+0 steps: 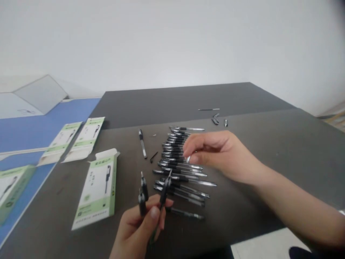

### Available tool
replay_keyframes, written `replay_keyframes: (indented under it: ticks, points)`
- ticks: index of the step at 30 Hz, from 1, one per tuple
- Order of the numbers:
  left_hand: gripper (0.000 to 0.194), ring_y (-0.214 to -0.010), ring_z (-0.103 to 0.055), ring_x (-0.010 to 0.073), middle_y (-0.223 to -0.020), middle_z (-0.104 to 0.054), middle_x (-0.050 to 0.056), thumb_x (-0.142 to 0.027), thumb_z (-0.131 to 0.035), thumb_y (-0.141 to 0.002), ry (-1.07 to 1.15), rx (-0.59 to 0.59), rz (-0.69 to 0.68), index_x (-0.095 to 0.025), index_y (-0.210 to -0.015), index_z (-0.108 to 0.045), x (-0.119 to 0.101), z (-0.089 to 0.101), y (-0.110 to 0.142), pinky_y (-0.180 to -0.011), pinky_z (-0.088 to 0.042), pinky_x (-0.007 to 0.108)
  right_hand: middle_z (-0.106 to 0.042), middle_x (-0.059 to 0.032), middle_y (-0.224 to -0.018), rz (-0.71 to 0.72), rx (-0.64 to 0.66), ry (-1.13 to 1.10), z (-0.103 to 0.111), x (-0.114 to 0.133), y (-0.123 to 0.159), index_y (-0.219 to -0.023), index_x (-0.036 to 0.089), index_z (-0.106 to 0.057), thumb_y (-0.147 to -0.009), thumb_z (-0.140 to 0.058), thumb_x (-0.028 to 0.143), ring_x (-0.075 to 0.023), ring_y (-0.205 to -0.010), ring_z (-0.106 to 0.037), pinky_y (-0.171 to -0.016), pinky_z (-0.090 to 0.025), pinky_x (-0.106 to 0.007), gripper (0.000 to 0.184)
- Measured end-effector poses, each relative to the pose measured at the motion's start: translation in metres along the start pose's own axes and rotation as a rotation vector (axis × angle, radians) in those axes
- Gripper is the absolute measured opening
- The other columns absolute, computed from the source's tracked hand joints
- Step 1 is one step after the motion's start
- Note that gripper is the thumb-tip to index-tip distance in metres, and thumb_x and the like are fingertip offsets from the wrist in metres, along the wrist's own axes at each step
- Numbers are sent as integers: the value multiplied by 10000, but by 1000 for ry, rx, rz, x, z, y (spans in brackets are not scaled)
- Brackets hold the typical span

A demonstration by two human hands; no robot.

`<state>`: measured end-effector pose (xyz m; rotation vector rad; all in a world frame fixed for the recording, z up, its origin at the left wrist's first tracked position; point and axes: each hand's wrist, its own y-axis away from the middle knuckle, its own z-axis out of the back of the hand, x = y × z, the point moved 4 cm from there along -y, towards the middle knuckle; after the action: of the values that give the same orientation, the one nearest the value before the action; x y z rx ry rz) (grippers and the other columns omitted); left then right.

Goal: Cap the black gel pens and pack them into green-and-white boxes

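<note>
1. Work on the pens appears, as a judgement, to be partway through; bare tips are shown on the held pens, so these are taken to be unfinished; whether the pens in the row are finished cannot be told.
2. The held pens are gripped in the left hand, at the near edge, left of the row's near end; a small shiny piece is pinched between thumb and fingers of the right hand, above the row; the two hands are held well apart.
3. Three held pens are counted; in the row well over ten are seen, but overlap and the right hand prevent an exact count; one lone pen is laid left of the row, with one small black piece near it.
4. At the far right, one thin refill and what seem to be three caps are scattered; on the left, four green-and-white cartons are counted; one white box is placed beyond them.
</note>
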<state>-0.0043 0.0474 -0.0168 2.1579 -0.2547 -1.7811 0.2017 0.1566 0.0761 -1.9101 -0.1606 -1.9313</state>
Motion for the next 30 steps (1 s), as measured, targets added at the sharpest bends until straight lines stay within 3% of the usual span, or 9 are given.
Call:
replay_keyframes:
  ticks: [4, 10, 16, 23, 30]
  points:
    - [470, -472, -397, 69, -553, -527, 3, -620, -820, -755, 44, 193, -65, -164, -867, -849, 6, -1, 9, -437, -232, 200, -754, -12, -811, -44, 2, -101, -33, 2, 33, -814, 211, -786, -799, -859, 273, -140, -756, -695, -689, -571, -257, 97]
    - [490, -461, -324, 38, -556, -491, -27, -642, -822, -742, 53, 197, -22, -166, -858, -839, 3, 3, 31, -453, -178, 198, -725, -7, -802, -11, -25, -180, -47, 3, 50, -797, 193, -764, -817, -853, 343, -113, -741, -651, -681, -549, -231, 175]
    - [451, -471, -367, 53, -560, -512, -16, -611, -779, -810, 8, 360, -92, -174, -900, -847, 8, 4, 32, -438, -206, 192, -729, -4, -832, -5, -13, -179, -55, 10, 58, -820, 190, -762, -833, -836, 281, -104, -766, -647, -710, -534, -218, 118]
    - [450, -473, -363, 52, -555, -494, -22, -612, -771, -818, -5, 371, -110, -175, -895, -851, 9, 6, 35, -442, -214, 187, -695, 6, -811, 66, -72, -146, -44, 12, 63, -849, 202, -762, -869, -777, 187, -98, -754, -613, -698, -500, -213, 28]
    - [412, -466, -355, 54, -556, -510, -23, -586, -785, -816, 3, 347, -109, -192, -916, -854, 9, 6, 32, -437, -213, 190, -708, -4, -852, 10, 24, -161, -57, 8, 67, -854, 186, -745, -879, -788, 249, -103, -787, -620, -725, -486, -232, 80]
